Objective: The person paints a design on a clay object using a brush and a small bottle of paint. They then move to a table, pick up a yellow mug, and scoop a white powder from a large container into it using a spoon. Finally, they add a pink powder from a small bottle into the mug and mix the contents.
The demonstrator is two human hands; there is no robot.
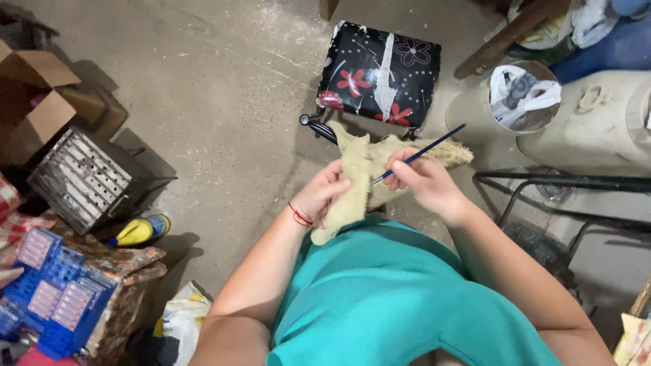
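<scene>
Concrete floor [224, 88] — dusty, cluttered edges

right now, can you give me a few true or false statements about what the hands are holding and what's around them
1. The right hand holds a thin blue stick. True.
2. The left hand grips a tan fuzzy cloth. True.
3. The yellow bottle stands upright on the stool. False: it lies on its side on the floor.
4. The black stool has a red flower pattern. True.
5. The left wrist is bare. False: it wears a red string.
</scene>
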